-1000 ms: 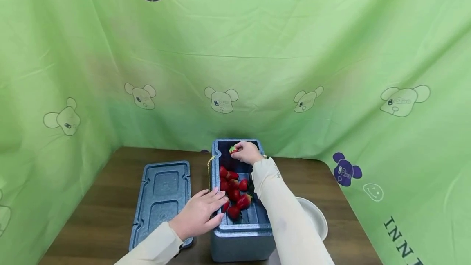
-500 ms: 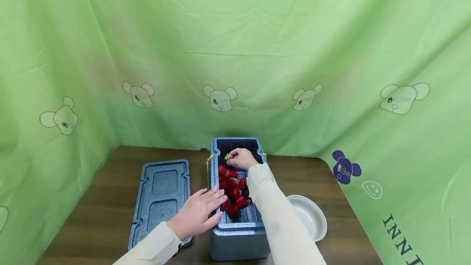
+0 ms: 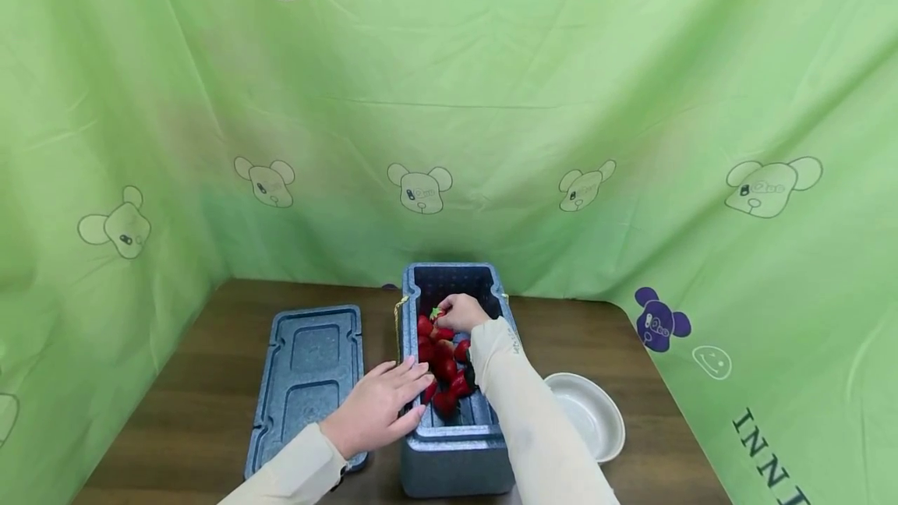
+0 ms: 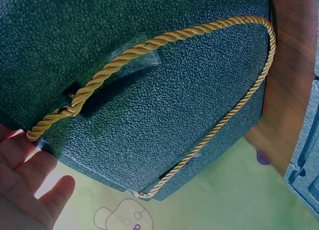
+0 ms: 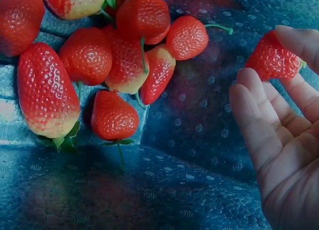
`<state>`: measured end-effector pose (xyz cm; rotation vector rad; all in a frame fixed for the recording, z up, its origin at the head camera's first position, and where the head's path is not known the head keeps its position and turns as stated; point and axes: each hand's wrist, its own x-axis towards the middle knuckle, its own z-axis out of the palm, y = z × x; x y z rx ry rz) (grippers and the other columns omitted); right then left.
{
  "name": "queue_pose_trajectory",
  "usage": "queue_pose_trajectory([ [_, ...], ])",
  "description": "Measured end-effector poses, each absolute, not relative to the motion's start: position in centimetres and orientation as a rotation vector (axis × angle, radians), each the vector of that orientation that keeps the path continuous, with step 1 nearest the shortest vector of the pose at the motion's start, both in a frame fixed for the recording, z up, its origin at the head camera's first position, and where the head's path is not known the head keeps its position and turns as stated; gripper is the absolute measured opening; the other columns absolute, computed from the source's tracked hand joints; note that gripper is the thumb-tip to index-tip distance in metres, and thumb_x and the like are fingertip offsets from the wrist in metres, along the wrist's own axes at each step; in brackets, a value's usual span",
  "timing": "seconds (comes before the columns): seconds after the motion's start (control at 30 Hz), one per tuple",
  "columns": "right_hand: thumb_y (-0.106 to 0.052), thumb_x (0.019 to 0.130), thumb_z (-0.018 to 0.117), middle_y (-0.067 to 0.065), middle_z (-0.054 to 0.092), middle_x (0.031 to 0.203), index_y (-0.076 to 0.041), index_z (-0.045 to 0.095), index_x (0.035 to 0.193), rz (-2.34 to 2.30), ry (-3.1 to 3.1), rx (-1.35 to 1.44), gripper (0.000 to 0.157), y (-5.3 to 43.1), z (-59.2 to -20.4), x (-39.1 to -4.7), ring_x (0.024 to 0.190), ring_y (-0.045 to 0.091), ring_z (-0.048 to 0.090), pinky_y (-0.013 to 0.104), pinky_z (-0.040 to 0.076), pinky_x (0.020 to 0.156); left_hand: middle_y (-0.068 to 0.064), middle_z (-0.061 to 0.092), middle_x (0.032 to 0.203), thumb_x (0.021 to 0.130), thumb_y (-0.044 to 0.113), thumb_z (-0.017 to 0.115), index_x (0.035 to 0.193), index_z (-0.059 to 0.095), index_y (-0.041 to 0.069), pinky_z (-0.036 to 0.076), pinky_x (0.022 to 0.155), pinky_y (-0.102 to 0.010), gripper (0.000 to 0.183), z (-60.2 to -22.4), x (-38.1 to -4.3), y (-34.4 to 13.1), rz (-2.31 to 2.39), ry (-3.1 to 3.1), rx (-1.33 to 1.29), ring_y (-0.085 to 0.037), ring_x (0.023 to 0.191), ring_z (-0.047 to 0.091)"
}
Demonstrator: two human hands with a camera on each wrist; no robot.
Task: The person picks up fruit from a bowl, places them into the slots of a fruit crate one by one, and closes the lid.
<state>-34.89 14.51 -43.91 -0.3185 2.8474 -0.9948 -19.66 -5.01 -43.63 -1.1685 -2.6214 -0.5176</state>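
Observation:
My right hand (image 3: 464, 312) is down inside a blue-grey foam box (image 3: 456, 462), near its far end. Thumb and fingers pinch a strawberry (image 5: 273, 59) with a green leafy top. In the right wrist view this berry hangs over the speckled inner wall, apart from a pile of several strawberries (image 5: 85, 56) on the box floor. My left hand (image 3: 382, 404) rests on the near part of the box's left rim, fingers mostly straight. A twisted gold cord (image 4: 219, 132) loops along the box's outer side below that hand.
The box's flat lid (image 3: 311, 380) lies on the wooden table (image 3: 182, 404) to the left. A white bowl (image 3: 619, 431) stands to the right, partly behind my right sleeve. A green printed cloth (image 3: 449, 131) hangs close behind the box.
My right hand has lowered deeper into the box with the strawberry, moving slightly left toward the pile. The left hand has stayed on the rim.

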Motion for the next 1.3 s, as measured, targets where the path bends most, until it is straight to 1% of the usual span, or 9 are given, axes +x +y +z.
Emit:
queue_pose_trajectory([
  [0.2, -0.001, 0.070, 0.075, 0.010, 0.069, 0.093, 0.000, 0.070, 0.100, -1.006, 2.830, -0.258, 0.030, 14.5, -44.4, -35.5, 0.080, 0.022, 0.062, 0.035, 0.051, 0.078, -0.008, 0.057, 0.134, 0.094, 0.026, 0.056, 0.129, 0.062, 0.008, 0.041, 0.100, -0.049, 0.040, -43.5, -19.5, -5.0, -0.537, -2.630, -1.171, -0.023, 0.127, 0.050],
  [0.37, -0.004, 0.069, 0.075, 0.004, 0.067, 0.080, -0.006, 0.072, 0.097, -1.061, 2.844, -0.384, 0.029, 15.0, -46.6, -37.6, 0.071, 0.018, 0.060, 0.031, 0.050, 0.069, -0.008, 0.057, 0.134, 0.095, 0.030, 0.053, 0.129, 0.062, 0.007, 0.041, 0.100, -0.048, 0.041, -43.5, -19.4, -5.0, -0.527, -2.630, -1.174, -0.023, 0.127, 0.050],
  [0.47, -0.002, 0.072, 0.071, 0.007, 0.065, 0.075, -0.001, 0.070, 0.101, -1.199, 2.757, -0.398, 0.029, 14.6, -45.3, -36.6, 0.066, 0.020, 0.061, 0.032, 0.051, 0.064, -0.008, 0.056, 0.134, 0.096, 0.030, 0.053, 0.129, 0.062, 0.007, 0.040, 0.101, -0.049, 0.041, -43.6, -19.3, -5.1, -0.542, -2.646, -1.171, -0.023, 0.128, 0.049],
  [0.53, 0.003, 0.074, 0.066, 0.012, 0.065, 0.076, 0.007, 0.066, 0.106, -1.283, 2.676, -0.332, 0.032, 13.8, -42.8, -34.7, 0.067, 0.023, 0.063, 0.035, 0.054, 0.066, -0.008, 0.055, 0.135, 0.095, 0.030, 0.054, 0.130, 0.061, 0.008, 0.039, 0.101, -0.050, 0.041, -43.7, -19.3, -5.1, -0.582, -2.665, -1.160, -0.024, 0.129, 0.048],
  [0.63, 0.005, 0.079, 0.062, 0.011, 0.064, 0.076, 0.011, 0.062, 0.111, -1.430, 2.563, -0.341, 0.032, 13.3, -40.2, -32.7, 0.067, 0.023, 0.063, 0.037, 0.056, 0.068, -0.008, 0.053, 0.138, 0.095, 0.028, 0.055, 0.131, 0.060, 0.008, 0.037, 0.103, -0.050, 0.042, -43.8, -19.3, -5.2, -0.684, -2.696, -1.149, -0.025, 0.132, 0.043],
  [0.73, 0.003, 0.083, 0.061, 0.009, 0.064, 0.079, 0.009, 0.061, 0.113, -1.441, 2.532, -0.384, 0.031, 12.8, -38.4, -31.5, 0.069, 0.018, 0.062, 0.035, 0.056, 0.071, -0.009, 0.050, 0.141, 0.096, 0.027, 0.054, 0.132, 0.059, 0.007, 0.034, 0.105, -0.051, 0.041, -43.6, -19.4, -5.4, -0.800, -2.718, -1.146, -0.026, 0.135, 0.040],
  [0.87, -0.002, 0.085, 0.062, 0.007, 0.063, 0.080, 0.007, 0.061, 0.116, -1.408, 2.528, -0.462, 0.033, 11.5, -37.3, -30.4, 0.067, 0.012, 0.059, 0.030, 0.055, 0.069, -0.012, 0.052, 0.139, 0.097, 0.024, 0.052, 0.128, 0.062, 0.005, 0.033, 0.104, -0.054, 0.038, -43.0, -19.6, -6.7, -0.912, -2.706, -1.093, -0.031, 0.132, 0.042],
  [1.03, -0.003, 0.086, 0.061, 0.007, 0.064, 0.083, 0.005, 0.061, 0.117, -1.463, 2.450, -0.508, 0.032, 9.2, -37.0, -29.3, 0.072, 0.018, 0.062, 0.029, 0.055, 0.069, -0.015, 0.052, 0.137, 0.098, 0.020, 0.053, 0.126, 0.063, 0.002, 0.034, 0.102, -0.058, 0.035, -43.4, -19.4, -9.5, -1.095, -2.721, -0.905, -0.036, 0.130, 0.044],
  [1.3, -0.006, 0.089, 0.060, 0.013, 0.066, 0.095, 0.003, 0.061, 0.120, -1.513, 2.313, -0.553, 0.032, 6.6, -36.3, -27.8, 0.086, 0.027, 0.065, 0.029, 0.054, 0.074, -0.020, 0.059, 0.127, 0.096, 0.011, 0.055, 0.121, 0.064, -0.002, 0.043, 0.095, -0.053, 0.030, -45.2, -18.8, -14.2, -1.328, -2.717, -0.567, -0.038, 0.119, 0.054],
])
